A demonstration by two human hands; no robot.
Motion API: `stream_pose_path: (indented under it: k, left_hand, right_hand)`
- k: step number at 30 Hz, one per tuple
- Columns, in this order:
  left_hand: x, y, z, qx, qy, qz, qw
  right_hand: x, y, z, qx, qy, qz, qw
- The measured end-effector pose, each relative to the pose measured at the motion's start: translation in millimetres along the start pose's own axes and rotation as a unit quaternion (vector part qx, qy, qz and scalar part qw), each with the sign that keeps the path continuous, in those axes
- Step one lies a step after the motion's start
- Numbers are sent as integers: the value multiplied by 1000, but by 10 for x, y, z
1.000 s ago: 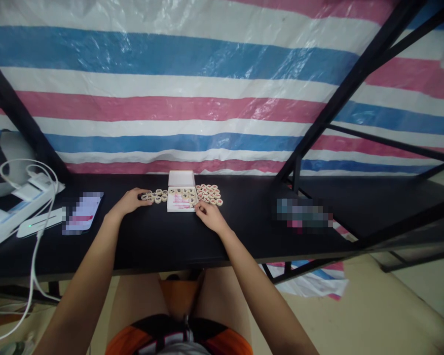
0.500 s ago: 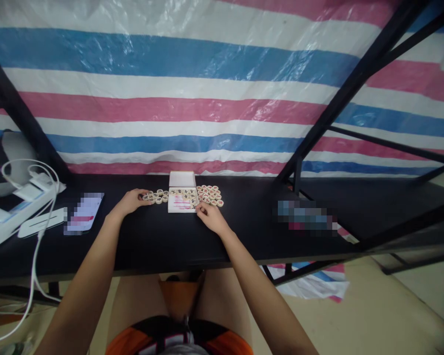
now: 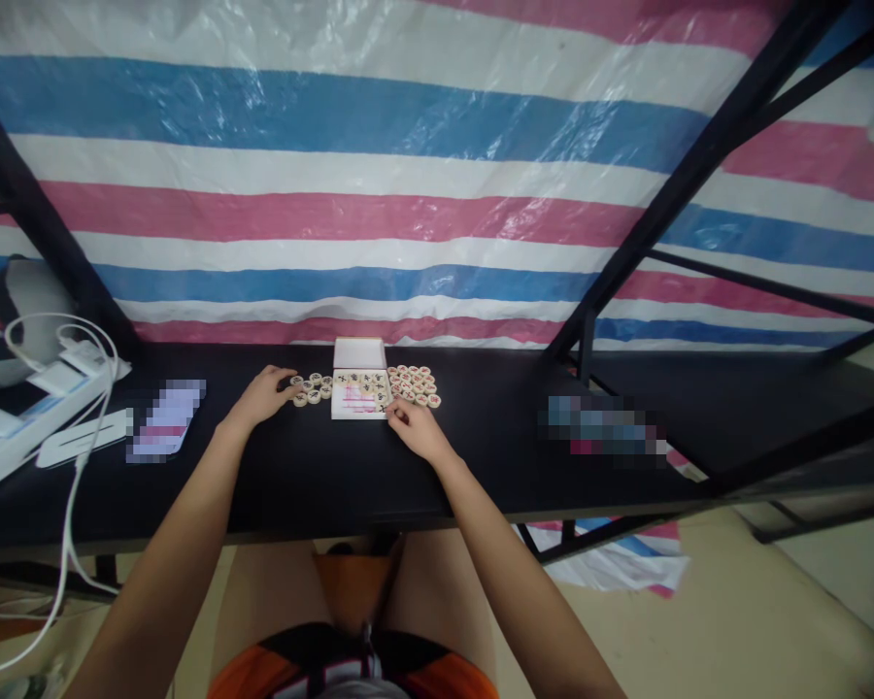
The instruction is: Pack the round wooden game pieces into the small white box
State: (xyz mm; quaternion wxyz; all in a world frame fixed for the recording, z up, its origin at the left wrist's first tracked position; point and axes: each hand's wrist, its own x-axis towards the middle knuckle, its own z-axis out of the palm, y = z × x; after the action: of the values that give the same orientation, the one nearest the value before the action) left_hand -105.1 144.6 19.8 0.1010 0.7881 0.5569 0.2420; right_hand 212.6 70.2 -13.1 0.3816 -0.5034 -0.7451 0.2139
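Note:
A small white box (image 3: 359,413) stands on the black table with its lid (image 3: 359,353) raised at the back. Several round xiangqi pieces with black characters (image 3: 368,379) lie in its rear and right side; pink marks show on its bare floor. My right hand (image 3: 412,424) is closed, its fingers pinching the box's front right corner. To the left of the box lies a cluster of black-marked xiangqi pieces (image 3: 315,396). My left hand (image 3: 266,394) has thumb and fingers around the leftmost piece (image 3: 296,382). Red-marked xiangqi pieces (image 3: 415,381) sit packed together right of the box.
A blurred phone (image 3: 167,417), a white flat object (image 3: 84,439) and a white power strip with cables (image 3: 50,388) lie on the left. A blurred item (image 3: 604,424) is at the right. Striped sheeting (image 3: 364,214) hangs behind, between black metal bars (image 3: 670,184).
My left hand has shifted slightly right, and the piece that stuck out at the cluster's left end no longer shows there. My right hand and the box have stayed put.

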Motion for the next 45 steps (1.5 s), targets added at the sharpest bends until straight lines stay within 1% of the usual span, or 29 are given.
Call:
stream_pose_path:
  k: [2, 4, 5, 8, 11, 14, 23, 30, 35, 37, 40, 43, 45]
  left_hand:
    - [3, 7, 24, -9, 3, 45, 999]
    - [6, 27, 47, -16, -20, 76, 997]
    - [7, 37, 57, -16, -34, 79, 996]
    - [5, 40, 75, -10, -61, 65, 996]
    - [2, -5, 82, -3, -66, 39, 997]
    - [3, -56, 95, 5, -59, 22, 998]
    - [-8, -125, 96, 55, -19, 16, 998]
    - [6, -103, 121, 64, -23, 16, 998]
    - [-3, -123, 27, 40, -11, -4, 999]
    - [-17, -132, -18, 26, -25, -5, 999]
    - [-31, -88, -29, 27, -72, -2, 997]
    - [-13, 15, 32, 52, -100, 9, 994]
    - [21, 75, 90, 68, -96, 19, 993]
  right_hand:
    - [-1, -4, -1, -2, 1, 1, 1000]
    - [-1, -2, 0, -2, 0, -1, 1000]
    - [-1, 0, 1, -2, 0, -2, 1000]
    - [0, 4, 4, -2, 0, 0, 1000]
    - [0, 2, 5, -2, 2, 1, 1000]
    - [-1, -1, 4, 1, 3, -1, 1000]
    - [-4, -6, 0, 0, 2, 2, 1000]
    - [0, 9, 7, -1, 0, 1, 1000]
    - [0, 15, 6, -3, 1, -4, 1000]
    - [-1, 11, 1, -3, -2, -5, 1000]
    - [-3, -4, -5, 0, -2, -7, 1000]
    - [-4, -17, -6, 2, 1, -5, 1000]
    - [-3, -17, -4, 3, 3, -4, 1000]
